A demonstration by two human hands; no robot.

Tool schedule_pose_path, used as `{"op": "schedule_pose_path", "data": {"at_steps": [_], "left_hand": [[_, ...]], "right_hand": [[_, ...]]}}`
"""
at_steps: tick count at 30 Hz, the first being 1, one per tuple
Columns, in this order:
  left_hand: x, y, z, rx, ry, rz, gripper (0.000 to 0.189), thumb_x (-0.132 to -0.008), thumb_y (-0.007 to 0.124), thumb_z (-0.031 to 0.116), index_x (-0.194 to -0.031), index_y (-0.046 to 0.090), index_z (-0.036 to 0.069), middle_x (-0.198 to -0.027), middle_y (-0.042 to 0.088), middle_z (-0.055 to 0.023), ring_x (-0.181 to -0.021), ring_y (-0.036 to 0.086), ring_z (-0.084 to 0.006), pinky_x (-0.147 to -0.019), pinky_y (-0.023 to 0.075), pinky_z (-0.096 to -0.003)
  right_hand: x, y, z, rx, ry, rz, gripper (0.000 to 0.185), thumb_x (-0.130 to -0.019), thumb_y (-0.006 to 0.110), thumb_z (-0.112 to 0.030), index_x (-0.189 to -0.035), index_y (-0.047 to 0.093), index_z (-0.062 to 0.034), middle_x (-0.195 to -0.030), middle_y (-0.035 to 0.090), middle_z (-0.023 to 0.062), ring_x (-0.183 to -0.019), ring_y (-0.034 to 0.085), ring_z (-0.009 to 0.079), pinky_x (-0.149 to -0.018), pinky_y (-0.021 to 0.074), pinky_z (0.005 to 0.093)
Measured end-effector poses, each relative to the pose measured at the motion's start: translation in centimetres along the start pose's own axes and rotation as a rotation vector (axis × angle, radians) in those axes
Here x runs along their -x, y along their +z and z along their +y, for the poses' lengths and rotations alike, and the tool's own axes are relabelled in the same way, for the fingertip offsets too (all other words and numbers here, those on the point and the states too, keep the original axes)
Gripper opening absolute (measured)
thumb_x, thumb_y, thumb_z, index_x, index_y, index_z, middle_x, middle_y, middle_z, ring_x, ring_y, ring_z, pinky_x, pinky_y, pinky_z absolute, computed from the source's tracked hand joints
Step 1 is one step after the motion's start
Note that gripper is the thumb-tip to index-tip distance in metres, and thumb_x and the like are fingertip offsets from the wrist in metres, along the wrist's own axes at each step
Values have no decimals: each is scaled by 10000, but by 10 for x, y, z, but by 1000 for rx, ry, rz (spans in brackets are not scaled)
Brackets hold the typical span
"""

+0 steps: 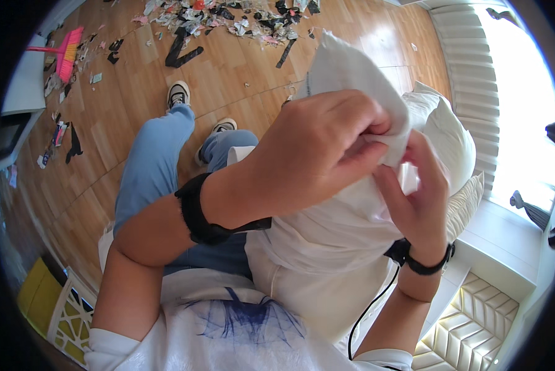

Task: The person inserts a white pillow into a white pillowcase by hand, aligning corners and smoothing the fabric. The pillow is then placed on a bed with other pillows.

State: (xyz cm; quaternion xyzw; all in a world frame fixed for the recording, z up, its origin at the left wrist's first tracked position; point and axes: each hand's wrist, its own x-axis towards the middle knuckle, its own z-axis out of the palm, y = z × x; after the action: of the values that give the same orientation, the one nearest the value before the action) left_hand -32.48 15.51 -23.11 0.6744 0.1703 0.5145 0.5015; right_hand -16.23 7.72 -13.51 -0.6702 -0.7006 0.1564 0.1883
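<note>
Pinched between thumb and fingers of my left hand [314,139] is the edge of a white cloth [351,69]; one corner of it sticks up above the knuckles. My right hand [419,190] meets it from the right, its fingertips on the same edge, slightly blurred. More white fabric [333,236] hangs in folds below both hands, over my lap. Whether it is one piece with the raised corner, I cannot tell. Black bands circle both wrists.
White pillows [451,139] lie beyond my right hand, near a curtain [465,83] and bright window. Torn scraps [231,18] litter the wood floor [240,83]. A pink broom [69,54] is at far left. A black cable [368,308] runs from my right wrist.
</note>
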Motion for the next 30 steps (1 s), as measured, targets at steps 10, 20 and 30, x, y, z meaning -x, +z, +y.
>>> {"op": "schedule_pose_path", "data": {"at_steps": [10, 20, 30], "left_hand": [[86, -29, -37, -197, -165, 8, 324, -823, 750, 8, -1124, 634, 48, -1159, 616, -121, -1019, 618, -308, -856, 516, -350], [98, -20, -49, 4, -142, -1, 228, -820, 765, 30, -982, 605, 35, -1109, 599, -96, -988, 602, -266, -823, 511, -327], [107, -33, -52, 171, -306, -120, 178, -851, 730, 44, -964, 593, 32, -1029, 615, -98, -921, 608, -269, -807, 501, -351]], "right_hand": [[-14, 32, 29, -849, 395, -52, 135, -930, 604, 43, -1063, 623, 39, -965, 681, 10, -872, 593, 33, -796, 470, 187], [5, 12, 25, -631, 371, 139, 126, -951, 630, -13, -1071, 615, 23, -933, 645, -21, -829, 536, 11, -755, 398, 146], [7, 11, 20, -573, 344, 221, 156, -967, 636, -51, -1098, 602, 27, -980, 663, 10, -885, 565, 39, -831, 410, 169]]}}
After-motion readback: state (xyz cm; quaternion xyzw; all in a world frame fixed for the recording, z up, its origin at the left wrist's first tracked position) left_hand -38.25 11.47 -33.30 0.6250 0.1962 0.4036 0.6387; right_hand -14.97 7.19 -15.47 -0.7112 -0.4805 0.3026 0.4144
